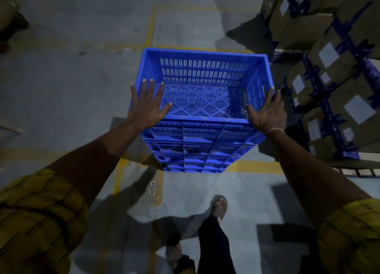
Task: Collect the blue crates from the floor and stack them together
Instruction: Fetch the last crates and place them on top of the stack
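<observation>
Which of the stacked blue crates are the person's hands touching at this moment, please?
The top crate: left hand and right hand lie open against its side rims. The lower crates beneath it go untouched.

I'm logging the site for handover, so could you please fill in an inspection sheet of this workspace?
Surface: grey concrete floor with yellow painted lines.
Job's things: stack of blue crates, top crate empty.
Clutter: nothing seen.
Hands: left hand flat, fingers spread, on the top crate's left rim; right hand open against its right wall.
Cables: nothing seen.
Surroundings: labelled cardboard boxes with blue strapping, stacked at right.
</observation>
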